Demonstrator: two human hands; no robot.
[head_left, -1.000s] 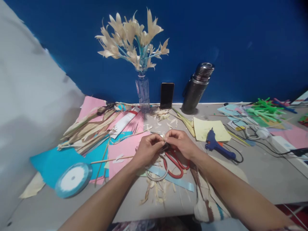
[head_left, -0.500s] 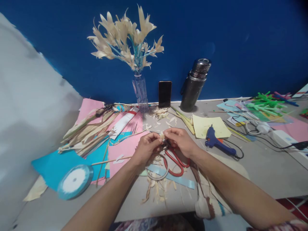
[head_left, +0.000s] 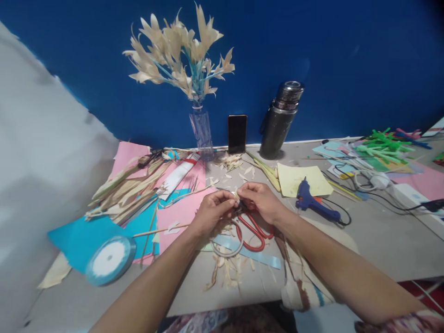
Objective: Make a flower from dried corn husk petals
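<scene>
Directly between left hand [head_left: 215, 210] and right hand [head_left: 259, 201], a small pale piece [head_left: 237, 196] in both fingertip pinches.

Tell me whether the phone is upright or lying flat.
Upright: the phone stands on a short edge, its dark screen facing the camera.

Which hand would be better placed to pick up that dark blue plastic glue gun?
Probably the right hand: the dark blue plastic glue gun lies to its right, with the left hand farther away. Both hands seem to pinch a small pale piece, though.
</scene>
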